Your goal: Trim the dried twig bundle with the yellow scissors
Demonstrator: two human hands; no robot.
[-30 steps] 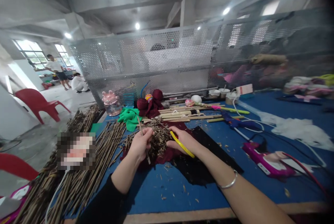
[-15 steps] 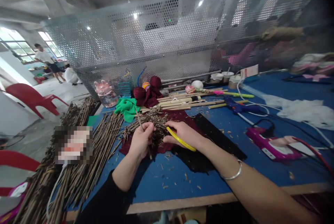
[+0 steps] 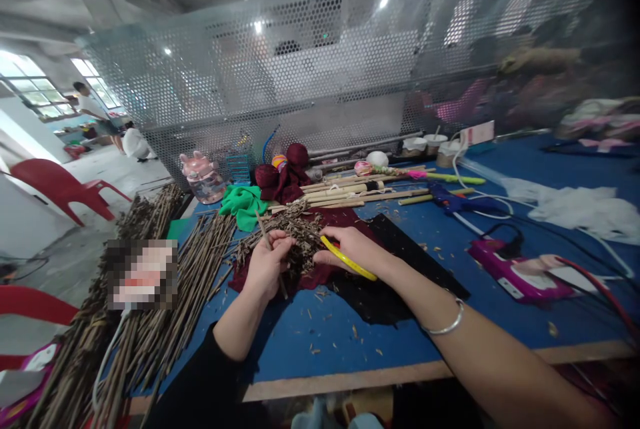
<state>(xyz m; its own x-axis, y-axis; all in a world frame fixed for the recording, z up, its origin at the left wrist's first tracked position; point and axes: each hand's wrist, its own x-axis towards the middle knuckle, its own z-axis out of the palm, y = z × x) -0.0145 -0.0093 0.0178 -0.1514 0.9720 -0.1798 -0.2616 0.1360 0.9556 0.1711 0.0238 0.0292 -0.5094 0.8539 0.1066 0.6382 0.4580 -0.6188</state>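
Note:
My left hand (image 3: 267,262) is closed round a thin dry plant stem (image 3: 263,229), which slants up to the left above the fingers and pokes out below them. To its right, my right hand (image 3: 347,252) is wrapped round a tool with a curved yellow handle (image 3: 353,263); its working end is hidden, so I cannot make out its exact kind. Between and behind the hands lies a heap of dry, leafy plant tops (image 3: 295,225) on a dark red cloth (image 3: 345,217). A black sheet (image 3: 420,265) lies under and beside my right hand.
Long bundled dry stems (image 3: 185,282) lie at the left. Behind the heap are a green cloth (image 3: 245,205), dark red yarn balls (image 3: 297,155) and pale sticks (image 3: 345,195). A blue glue gun (image 3: 445,199) and a purple power strip (image 3: 520,275) with cables occupy the right.
My left hand and the stem have shifted slightly up and left. My right hand stays nearly in place with the yellow-handled tool. A person in the background has turned and moved right.

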